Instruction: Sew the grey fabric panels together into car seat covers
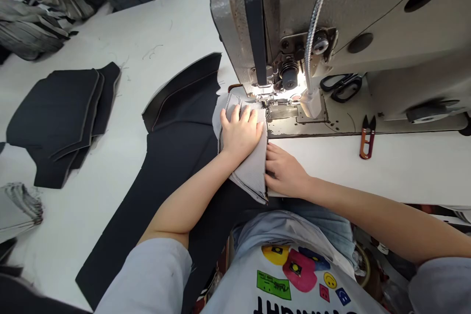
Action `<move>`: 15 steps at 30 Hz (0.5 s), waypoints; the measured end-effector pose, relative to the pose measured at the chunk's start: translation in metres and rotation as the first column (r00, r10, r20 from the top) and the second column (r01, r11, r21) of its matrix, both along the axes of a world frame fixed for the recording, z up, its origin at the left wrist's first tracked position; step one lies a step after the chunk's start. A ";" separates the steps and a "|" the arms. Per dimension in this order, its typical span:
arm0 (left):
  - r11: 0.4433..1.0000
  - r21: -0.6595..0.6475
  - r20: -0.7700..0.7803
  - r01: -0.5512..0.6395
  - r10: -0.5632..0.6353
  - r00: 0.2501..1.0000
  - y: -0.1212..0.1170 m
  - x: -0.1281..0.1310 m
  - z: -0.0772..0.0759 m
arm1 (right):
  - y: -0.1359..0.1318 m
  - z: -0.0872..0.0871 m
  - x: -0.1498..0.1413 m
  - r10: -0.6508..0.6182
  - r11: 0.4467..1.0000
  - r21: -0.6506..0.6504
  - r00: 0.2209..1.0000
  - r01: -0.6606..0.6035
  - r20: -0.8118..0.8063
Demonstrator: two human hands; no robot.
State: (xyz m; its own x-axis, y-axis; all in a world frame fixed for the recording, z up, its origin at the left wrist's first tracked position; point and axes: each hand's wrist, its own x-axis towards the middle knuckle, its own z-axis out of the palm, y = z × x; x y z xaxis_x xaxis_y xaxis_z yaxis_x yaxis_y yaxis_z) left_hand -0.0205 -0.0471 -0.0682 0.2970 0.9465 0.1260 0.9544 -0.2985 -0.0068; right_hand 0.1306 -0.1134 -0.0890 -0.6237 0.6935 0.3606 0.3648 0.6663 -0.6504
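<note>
A light grey fabric piece point(252, 169) with dark stitched edges lies at the sewing machine's needle area point(272, 100). Flat on top of it, with fingers spread toward the presser foot, rests my left hand point(241, 130). My right hand point(285, 169) is at the piece's right edge, its fingers slightly bent against the fabric; its thumb and the fingertips' undersides are partly hidden. Under and left of the grey piece spreads a large black fabric panel point(176, 157), with a stitched curved flap at its top. The needle itself is hard to make out in the lamp's glare.
The machine head point(331, 10) overhangs the work. Black-handled scissors point(342, 87) lie behind the bed, and orange-red thread snips point(367, 137) are at the right. Cut black pieces point(55, 113) are stacked left on the white table point(128, 39). Grey fabric bundles point(33, 24) fill the far left.
</note>
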 end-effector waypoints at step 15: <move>0.971 -0.106 -0.044 0.216 -0.221 0.974 -0.002 -0.012 0.004 | 0.023 -0.006 0.011 -0.018 0.775 0.601 0.945 -0.194 0.327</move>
